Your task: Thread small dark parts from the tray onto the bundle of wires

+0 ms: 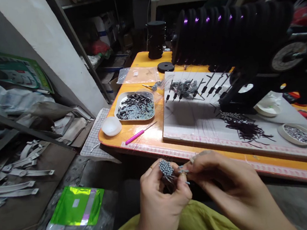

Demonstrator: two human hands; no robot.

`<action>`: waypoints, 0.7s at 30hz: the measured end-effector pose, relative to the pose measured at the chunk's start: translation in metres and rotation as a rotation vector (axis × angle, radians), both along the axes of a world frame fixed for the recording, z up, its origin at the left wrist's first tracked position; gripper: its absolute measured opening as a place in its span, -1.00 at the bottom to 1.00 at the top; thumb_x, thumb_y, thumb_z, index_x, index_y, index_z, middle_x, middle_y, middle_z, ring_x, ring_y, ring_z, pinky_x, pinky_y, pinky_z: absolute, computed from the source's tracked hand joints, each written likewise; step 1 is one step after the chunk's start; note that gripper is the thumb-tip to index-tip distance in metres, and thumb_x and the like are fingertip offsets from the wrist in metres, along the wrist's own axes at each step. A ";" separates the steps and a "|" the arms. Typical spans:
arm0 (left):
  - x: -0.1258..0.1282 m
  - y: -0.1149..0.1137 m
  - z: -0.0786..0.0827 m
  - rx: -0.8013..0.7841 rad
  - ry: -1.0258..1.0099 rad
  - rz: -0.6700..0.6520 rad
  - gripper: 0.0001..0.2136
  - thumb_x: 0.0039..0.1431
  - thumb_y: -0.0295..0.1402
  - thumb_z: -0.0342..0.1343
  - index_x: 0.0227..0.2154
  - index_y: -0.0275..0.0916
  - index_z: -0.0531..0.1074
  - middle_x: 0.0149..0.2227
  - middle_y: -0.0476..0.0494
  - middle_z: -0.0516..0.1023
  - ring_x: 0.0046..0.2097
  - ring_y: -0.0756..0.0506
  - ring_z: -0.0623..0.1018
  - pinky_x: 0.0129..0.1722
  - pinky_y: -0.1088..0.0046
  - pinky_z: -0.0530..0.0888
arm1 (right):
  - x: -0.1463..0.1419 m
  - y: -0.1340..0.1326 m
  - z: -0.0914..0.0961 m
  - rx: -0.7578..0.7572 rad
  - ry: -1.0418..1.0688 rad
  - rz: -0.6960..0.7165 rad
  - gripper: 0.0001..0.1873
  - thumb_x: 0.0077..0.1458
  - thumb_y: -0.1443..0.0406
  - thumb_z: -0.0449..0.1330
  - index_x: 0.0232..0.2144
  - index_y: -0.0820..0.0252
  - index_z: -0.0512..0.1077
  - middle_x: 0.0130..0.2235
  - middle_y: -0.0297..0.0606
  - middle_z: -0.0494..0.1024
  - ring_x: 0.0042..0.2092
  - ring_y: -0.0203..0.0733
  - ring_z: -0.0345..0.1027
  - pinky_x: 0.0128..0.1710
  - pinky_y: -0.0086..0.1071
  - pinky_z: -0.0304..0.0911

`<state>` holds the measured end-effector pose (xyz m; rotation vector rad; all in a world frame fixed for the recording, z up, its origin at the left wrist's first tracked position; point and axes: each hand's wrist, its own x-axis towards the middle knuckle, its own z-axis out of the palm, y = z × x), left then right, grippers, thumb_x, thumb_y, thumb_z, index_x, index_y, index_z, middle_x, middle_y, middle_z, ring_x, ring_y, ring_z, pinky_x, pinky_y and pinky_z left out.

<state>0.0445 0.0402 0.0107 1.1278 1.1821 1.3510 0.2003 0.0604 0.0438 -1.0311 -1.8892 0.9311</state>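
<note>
My left hand (164, 206) is closed round a bundle of thin grey rods (166, 168), whose round ends face up in a tight cluster. Its thumb and my right hand's fingertips meet at one or two small grey pieces (183, 170) just right of the bundle. My right hand (228, 187) is closed in a pinch there; its fingers partly cover what they grip. Both hands are above my lap, in front of the table's near edge. A white tray (118, 115) of dark and grey small tubes stands beyond them, with a pink-handled hook tool (135, 136) nearby.
A rack of black spools (216, 37) overhangs a grey board (192, 114). On the board are dark strips (247, 128) and a dish (282, 130) of small metallic pieces. A white round container (111, 126) sits at the orange table's (108, 135) left corner.
</note>
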 end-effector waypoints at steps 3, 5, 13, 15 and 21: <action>0.001 0.002 0.003 -0.020 -0.078 0.010 -0.93 0.09 -0.52 0.18 -0.41 -0.22 0.45 -0.44 0.06 0.43 -0.41 0.05 0.42 -0.34 0.63 0.42 | -0.001 0.000 -0.003 -0.023 0.063 -0.016 -0.66 0.17 0.55 0.08 -0.16 -0.01 0.37 -0.23 -0.37 0.52 -0.22 -0.32 0.51 -0.21 -0.57 0.44; 0.002 0.003 0.005 -0.055 -0.142 0.027 -0.92 0.06 -0.54 0.20 -0.42 -0.23 0.46 -0.45 0.05 0.45 -0.41 0.05 0.45 -0.36 0.63 0.42 | -0.002 0.000 -0.005 -0.059 0.113 -0.040 -0.68 0.19 0.52 0.12 -0.14 -0.02 0.38 -0.21 -0.37 0.52 -0.20 -0.31 0.52 -0.19 -0.56 0.46; 0.004 0.003 0.005 -0.078 -0.233 0.071 -0.88 0.01 -0.59 0.22 -0.44 -0.25 0.48 -0.47 0.05 0.49 -0.42 0.06 0.47 -0.40 0.66 0.43 | -0.008 -0.004 -0.005 -0.062 0.236 -0.086 -0.67 0.18 0.53 0.13 -0.14 -0.01 0.40 -0.21 -0.36 0.51 -0.20 -0.34 0.51 -0.17 -0.58 0.48; 0.005 0.003 0.005 -0.083 -0.221 0.071 -0.87 0.00 -0.60 0.22 -0.43 -0.24 0.47 -0.46 0.06 0.49 -0.42 0.07 0.47 -0.40 0.67 0.44 | -0.009 -0.004 -0.005 -0.050 0.251 -0.097 -0.67 0.17 0.54 0.13 -0.14 -0.01 0.39 -0.22 -0.36 0.50 -0.21 -0.35 0.50 -0.17 -0.59 0.48; 0.003 0.003 0.006 -0.076 -0.211 0.088 -0.85 -0.02 -0.62 0.21 -0.45 -0.22 0.47 -0.48 0.10 0.50 -0.43 0.09 0.48 -0.40 0.72 0.44 | -0.011 -0.004 -0.006 -0.044 0.260 -0.111 -0.69 0.17 0.53 0.15 -0.15 0.01 0.39 -0.22 -0.34 0.51 -0.20 -0.34 0.50 -0.16 -0.58 0.47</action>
